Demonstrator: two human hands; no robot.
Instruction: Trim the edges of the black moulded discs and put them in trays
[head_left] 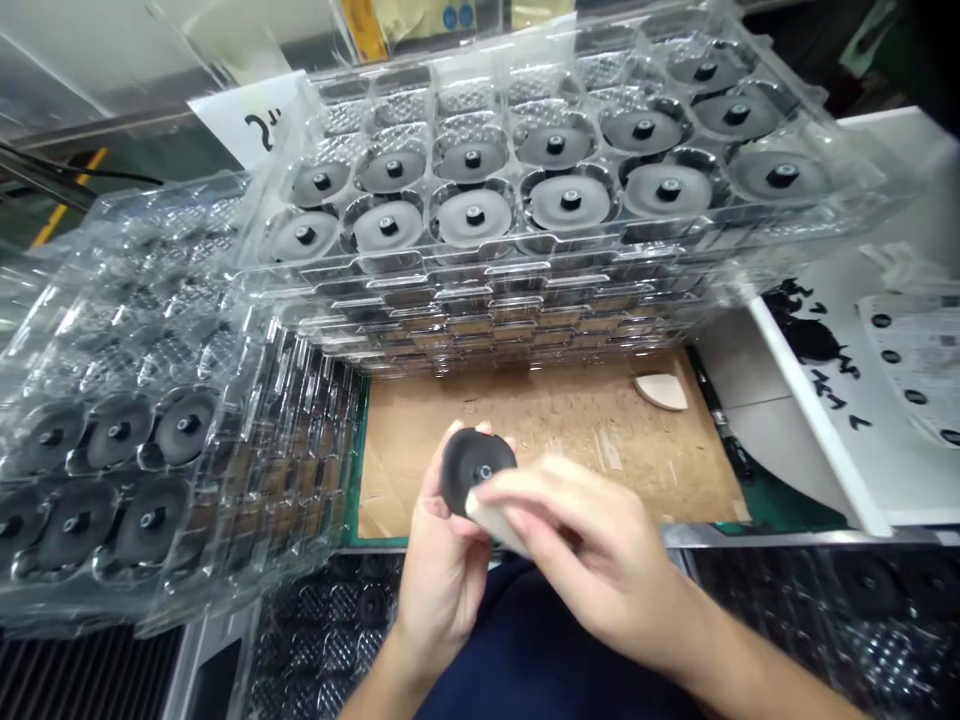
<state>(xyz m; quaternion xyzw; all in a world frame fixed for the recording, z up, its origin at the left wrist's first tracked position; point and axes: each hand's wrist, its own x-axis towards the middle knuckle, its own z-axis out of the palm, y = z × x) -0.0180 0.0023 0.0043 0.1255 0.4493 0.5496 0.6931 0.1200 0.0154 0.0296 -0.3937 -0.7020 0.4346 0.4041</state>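
My left hand [442, 560] grips a round black disc part [474, 466] with a small hub in its middle, held up facing me over the front edge of a brown board [570, 420]. My right hand [592, 560] is closed on a small pale wedge-shaped piece [491, 520] and presses its tip against the lower face of the disc. A second pale wedge [661, 391] lies on the board at the right.
A tall stack of clear plastic trays [525, 290] with grey discs in round pockets stands behind the board. Another stack of clear trays [150, 440] with black discs sits at the left. A white printed sheet [900, 400] lies right; dark trays [862, 610] below.
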